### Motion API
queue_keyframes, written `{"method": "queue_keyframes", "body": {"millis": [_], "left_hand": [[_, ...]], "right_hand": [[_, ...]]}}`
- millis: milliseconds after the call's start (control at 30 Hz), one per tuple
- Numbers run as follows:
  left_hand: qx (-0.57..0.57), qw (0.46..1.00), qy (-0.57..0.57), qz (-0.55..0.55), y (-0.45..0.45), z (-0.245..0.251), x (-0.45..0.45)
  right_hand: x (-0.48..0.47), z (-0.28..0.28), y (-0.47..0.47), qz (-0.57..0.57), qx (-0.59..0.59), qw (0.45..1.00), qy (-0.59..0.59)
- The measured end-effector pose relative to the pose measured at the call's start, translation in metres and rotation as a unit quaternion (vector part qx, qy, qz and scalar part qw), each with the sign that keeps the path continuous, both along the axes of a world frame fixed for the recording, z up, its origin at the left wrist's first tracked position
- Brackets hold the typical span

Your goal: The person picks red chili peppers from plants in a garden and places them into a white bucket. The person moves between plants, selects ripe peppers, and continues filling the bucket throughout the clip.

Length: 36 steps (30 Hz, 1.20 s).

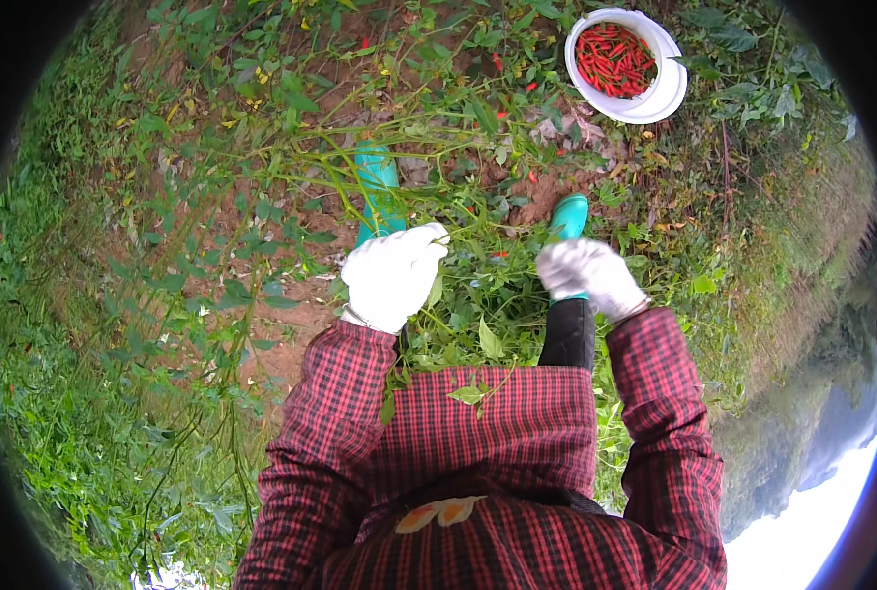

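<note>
My left hand (394,276), in a white glove, is closed around a green leafy stem of a chili plant (335,173), whose branches spread up and to the left. My right hand (590,276), also gloved in white and a little blurred, is held over my right boot with its fingers curled; whether anything is between them cannot be made out. Several red chilies (500,254) lie or hang among the leaves between and beyond my hands. Farther off at the upper right, a white bucket (649,110) holds many picked red chilies (615,63).
My teal rubber boots (570,215) stand on brown soil (284,317) among low leaves. Dense green plants (62,428) fill the left side. Torn, pale sheeting (571,133) lies on the ground below the bucket. A grassy slope (792,273) is at the right.
</note>
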<state>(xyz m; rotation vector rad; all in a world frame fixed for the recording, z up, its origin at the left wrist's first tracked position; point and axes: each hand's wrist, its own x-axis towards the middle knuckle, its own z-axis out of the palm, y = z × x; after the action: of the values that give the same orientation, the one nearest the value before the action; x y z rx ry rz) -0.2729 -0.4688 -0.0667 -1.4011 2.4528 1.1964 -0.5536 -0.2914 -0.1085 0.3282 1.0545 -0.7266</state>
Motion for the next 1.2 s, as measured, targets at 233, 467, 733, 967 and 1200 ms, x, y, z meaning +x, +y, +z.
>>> {"method": "queue_keyframes", "body": {"millis": [233,467,733,967,1200], "left_hand": [[-0.007,1.0,0.02,0.003,-0.005,0.006,-0.003],[-0.029,0.998,-0.009,-0.062,-0.008,0.015,-0.005],[-0.119,0.979,-0.111,-0.122,-0.009,0.005,-0.034],[0.152,0.987,0.022,0.05,-0.023,0.001,-0.054],[0.045,0.948,-0.096,-0.3,-0.036,-0.018,-0.061]], "right_hand": [[0.1,0.004,0.001,-0.003,0.117,0.971,0.209],[0.049,-0.031,-0.015,0.458,-0.157,0.601,0.636],[0.033,-0.021,-0.009,0.131,-0.091,0.987,0.018],[0.031,0.02,-0.046,0.156,-0.152,0.975,-0.034],[0.03,0.022,-0.048,0.169,-0.184,0.968,-0.003]]}}
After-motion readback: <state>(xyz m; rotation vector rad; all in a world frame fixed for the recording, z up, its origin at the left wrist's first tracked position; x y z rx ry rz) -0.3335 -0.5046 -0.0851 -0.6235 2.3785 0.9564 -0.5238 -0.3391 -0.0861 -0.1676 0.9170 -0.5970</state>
